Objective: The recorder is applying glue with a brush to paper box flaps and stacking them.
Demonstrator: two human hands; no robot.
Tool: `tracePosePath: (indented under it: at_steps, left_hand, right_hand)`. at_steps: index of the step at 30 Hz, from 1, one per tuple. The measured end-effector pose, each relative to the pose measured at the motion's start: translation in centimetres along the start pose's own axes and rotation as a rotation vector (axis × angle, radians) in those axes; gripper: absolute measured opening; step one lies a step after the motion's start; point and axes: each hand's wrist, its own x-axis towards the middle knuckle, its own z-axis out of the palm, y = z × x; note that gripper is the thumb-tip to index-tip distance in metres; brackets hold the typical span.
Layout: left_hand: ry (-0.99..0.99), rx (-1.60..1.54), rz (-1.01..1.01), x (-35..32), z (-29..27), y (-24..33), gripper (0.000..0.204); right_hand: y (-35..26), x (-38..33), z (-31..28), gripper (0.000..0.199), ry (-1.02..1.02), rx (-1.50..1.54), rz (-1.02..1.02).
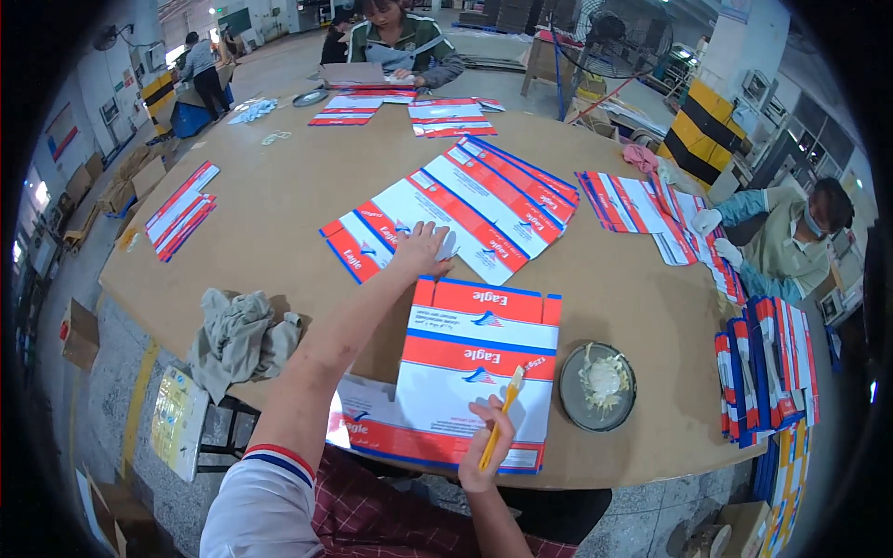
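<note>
My left hand (420,249) reaches forward and rests flat on a fanned stack of flat red, white and blue carton blanks (484,200) in the middle of the table. My right hand (486,448) grips a yellow-handled brush (502,416), its bristles over the near edge of a flattened carton (470,358) lying right in front of me. A round dark dish of white paste (598,386) sits just right of that carton.
The big brown table (298,177) holds a grey rag (240,339) at the left edge and more carton blanks (181,212) at the left, far side and right. A gloved person (791,244) works at the right; another person (402,42) sits opposite. Folded cartons (767,367) stack at the right.
</note>
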Motion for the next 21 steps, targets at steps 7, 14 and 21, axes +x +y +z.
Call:
tracePosePath:
  at_steps: [7,14,21]
  left_hand:
    - [0.046,0.091,0.240,3.4,1.6,1.0,0.043]
    - [0.025,0.121,0.278,5.0,1.4,1.6,0.028]
    - [0.171,-0.319,0.197,2.3,-3.1,2.4,0.035]
  right_hand:
    - [0.8,0.1,0.1,0.032,0.079,0.079,-0.010]
    - [0.1,0.6,0.0,0.030,0.079,0.045,-0.068]
    - [0.9,0.9,-0.8,0.039,0.048,-0.027,-0.162]
